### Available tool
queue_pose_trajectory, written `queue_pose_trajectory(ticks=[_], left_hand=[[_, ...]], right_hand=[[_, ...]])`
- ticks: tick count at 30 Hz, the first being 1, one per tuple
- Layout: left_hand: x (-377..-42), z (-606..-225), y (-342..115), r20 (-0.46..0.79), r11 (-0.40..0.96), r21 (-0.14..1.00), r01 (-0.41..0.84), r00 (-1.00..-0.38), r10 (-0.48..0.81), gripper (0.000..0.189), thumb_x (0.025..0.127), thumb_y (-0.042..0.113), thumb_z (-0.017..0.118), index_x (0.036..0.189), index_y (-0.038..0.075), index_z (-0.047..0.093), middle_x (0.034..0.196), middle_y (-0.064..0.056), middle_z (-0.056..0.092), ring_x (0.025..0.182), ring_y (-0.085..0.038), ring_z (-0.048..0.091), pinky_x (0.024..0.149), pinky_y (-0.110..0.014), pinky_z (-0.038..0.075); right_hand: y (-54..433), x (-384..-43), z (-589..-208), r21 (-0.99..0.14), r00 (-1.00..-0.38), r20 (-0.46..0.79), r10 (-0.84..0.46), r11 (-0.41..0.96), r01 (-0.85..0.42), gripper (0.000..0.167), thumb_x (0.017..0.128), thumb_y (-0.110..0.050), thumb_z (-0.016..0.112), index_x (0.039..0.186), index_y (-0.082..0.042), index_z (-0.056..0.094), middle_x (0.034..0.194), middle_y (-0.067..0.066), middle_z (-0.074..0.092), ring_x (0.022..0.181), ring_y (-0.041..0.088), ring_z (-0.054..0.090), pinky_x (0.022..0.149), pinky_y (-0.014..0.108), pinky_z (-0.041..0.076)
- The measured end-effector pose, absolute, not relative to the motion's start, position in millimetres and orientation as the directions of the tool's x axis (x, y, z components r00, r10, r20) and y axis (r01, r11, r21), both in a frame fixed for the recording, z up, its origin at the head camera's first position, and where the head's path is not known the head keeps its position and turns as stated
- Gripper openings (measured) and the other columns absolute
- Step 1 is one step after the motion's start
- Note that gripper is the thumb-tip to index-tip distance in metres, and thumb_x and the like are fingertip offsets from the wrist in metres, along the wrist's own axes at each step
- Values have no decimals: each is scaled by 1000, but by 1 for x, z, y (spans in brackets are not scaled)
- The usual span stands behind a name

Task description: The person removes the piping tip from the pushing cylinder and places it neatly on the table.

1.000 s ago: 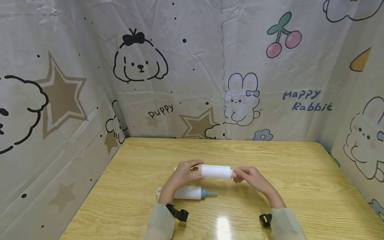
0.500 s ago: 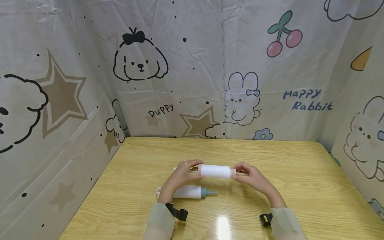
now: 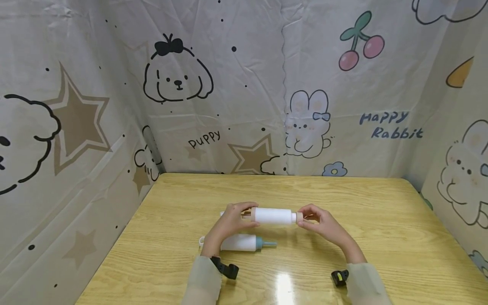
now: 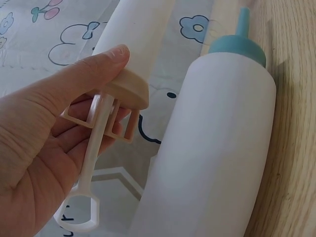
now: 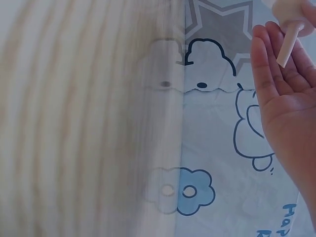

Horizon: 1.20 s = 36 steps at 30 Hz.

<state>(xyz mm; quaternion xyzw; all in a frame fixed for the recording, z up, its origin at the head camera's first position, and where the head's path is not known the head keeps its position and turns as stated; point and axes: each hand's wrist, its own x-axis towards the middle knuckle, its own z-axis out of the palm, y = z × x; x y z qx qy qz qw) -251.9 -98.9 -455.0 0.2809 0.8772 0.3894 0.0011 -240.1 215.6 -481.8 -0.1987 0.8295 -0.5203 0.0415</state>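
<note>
In the head view a white dispensing syringe (image 3: 272, 216) with peach fittings lies level between the hands, over the table. My left hand (image 3: 231, 221) pinches its left end, thumb and fingers around the peach collar (image 4: 129, 89). Below that collar, the white plunger rod (image 4: 94, 143) with its ring handle hangs past the palm in the left wrist view. My right hand (image 3: 318, 219) pinches the peach nozzle cap (image 3: 299, 217) at the other end; its slim tip (image 5: 289, 47) points over the fingers. A short white neck shows between barrel and cap; whether they touch I cannot tell.
A second white syringe (image 3: 240, 242) with a teal nozzle cap (image 3: 259, 243) lies on the wooden table (image 3: 152, 262), nearer the body and close to the left forearm. A printed cloth (image 3: 244, 106) hangs behind the table and along both sides.
My right hand has shifted its grip on the peach nozzle cap, then moved the cap slightly right off the barrel, baring the white neck. The left hand keeps its hold on the collar.
</note>
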Motion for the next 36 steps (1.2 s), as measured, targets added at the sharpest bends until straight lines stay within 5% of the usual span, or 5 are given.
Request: queue_pose_trajectory(ticks=[36], left_hand=[[-264,-475,-95,6,650,651,392,-859,512,57,84,25,77,132,1,58,131,-18,63,114,-31,66,93,-41,56]], right_hand=[[221,-236,-482,-874,-910,139,-391,384,-298,28,94,-22,67,116,-7,60,112,11,64,103,15,61,86,26,52]])
